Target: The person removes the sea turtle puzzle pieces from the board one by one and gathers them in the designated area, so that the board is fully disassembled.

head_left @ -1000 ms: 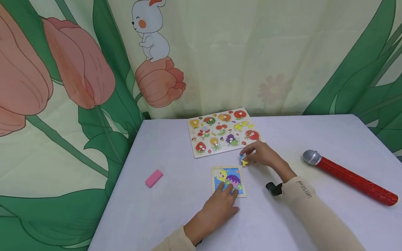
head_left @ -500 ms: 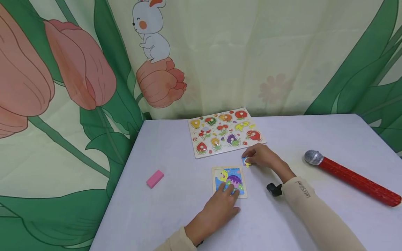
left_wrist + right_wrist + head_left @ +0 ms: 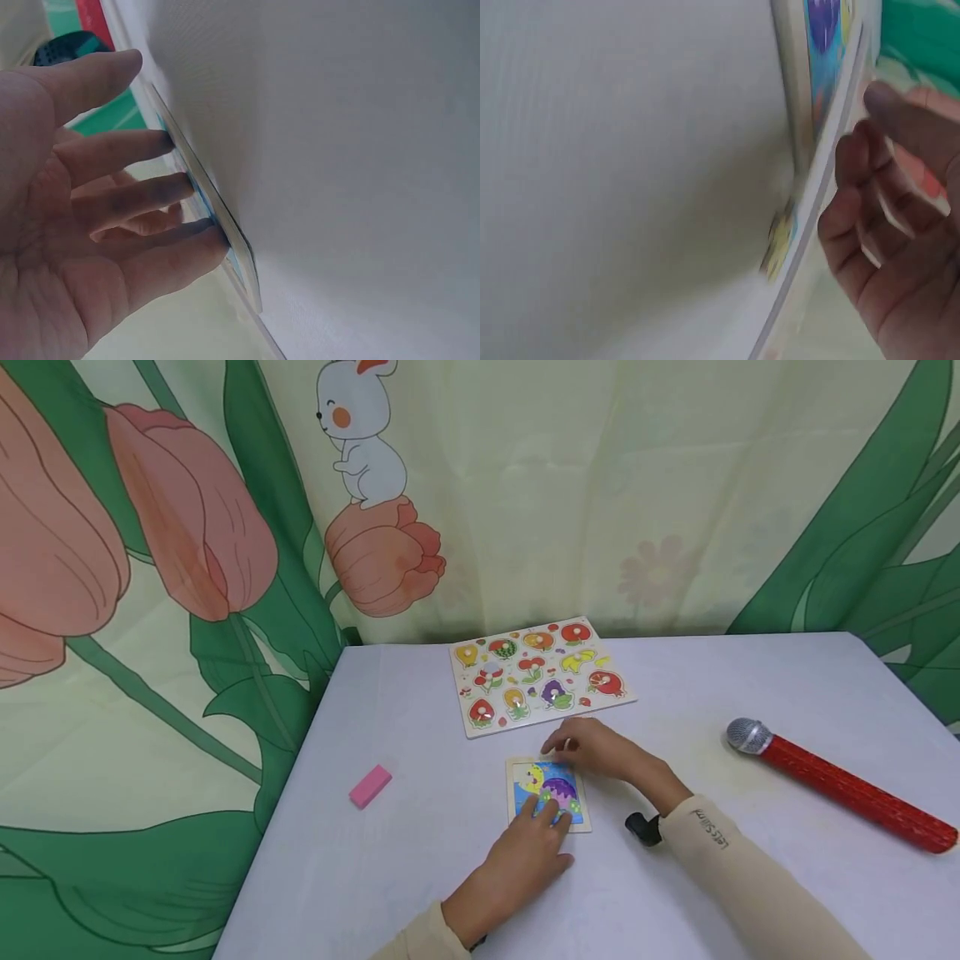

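Note:
A small square wooden jigsaw puzzle with a yellow and purple picture lies on the table. My left hand rests its fingertips on the puzzle's lower part; the left wrist view has these fingers nearly straight against its face. Over the puzzle's top right corner is my right hand, fingers loosely bent, holding nothing. Beside the puzzle, in the right wrist view, a small yellow and blue puzzle piece lies on the table, apart from the right hand. The right hand hides this piece in the head view.
Behind the puzzle lies a larger wooden fruit peg board. A pink block is to the left. On the right lies a red toy microphone. A printed curtain hangs behind the white table.
The right hand has let go of the small puzzle piece and moved left, toward the puzzle's top edge. The left hand stays in place on the puzzle.

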Tool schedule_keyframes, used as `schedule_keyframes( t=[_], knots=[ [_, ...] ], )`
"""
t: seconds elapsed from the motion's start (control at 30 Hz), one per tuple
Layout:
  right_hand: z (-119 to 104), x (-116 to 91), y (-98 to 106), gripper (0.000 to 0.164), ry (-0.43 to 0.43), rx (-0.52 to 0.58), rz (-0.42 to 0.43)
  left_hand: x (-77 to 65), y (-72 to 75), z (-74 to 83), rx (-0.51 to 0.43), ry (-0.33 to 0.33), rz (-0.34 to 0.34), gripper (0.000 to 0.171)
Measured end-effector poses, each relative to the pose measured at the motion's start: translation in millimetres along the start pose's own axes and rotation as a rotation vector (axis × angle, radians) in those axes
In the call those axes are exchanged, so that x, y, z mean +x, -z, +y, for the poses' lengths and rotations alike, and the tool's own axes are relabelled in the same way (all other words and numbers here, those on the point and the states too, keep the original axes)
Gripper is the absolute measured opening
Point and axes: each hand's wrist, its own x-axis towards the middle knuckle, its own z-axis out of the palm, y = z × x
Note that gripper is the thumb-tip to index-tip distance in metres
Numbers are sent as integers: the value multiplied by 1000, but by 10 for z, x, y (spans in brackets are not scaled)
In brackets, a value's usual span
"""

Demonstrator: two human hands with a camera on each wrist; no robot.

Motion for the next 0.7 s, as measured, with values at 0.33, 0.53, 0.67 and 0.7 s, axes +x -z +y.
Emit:
schedule_keyframes(
  t=[0.33,0.53,0.67,0.7],
  knots=[
    [-186,41,-182,20,103,-86,-106,7,-61,-3,22,-37,17,53],
    [-255,37,-205,20,86,-108,-66,8,-55,-15,14,-26,21,53],
    [-288,19,-225,20,67,-116,-33,4,-51,-19,16,-23,24,53],
    [-293,15,-230,20,59,-115,-27,7,-51,-20,17,-23,25,53]
  ],
)
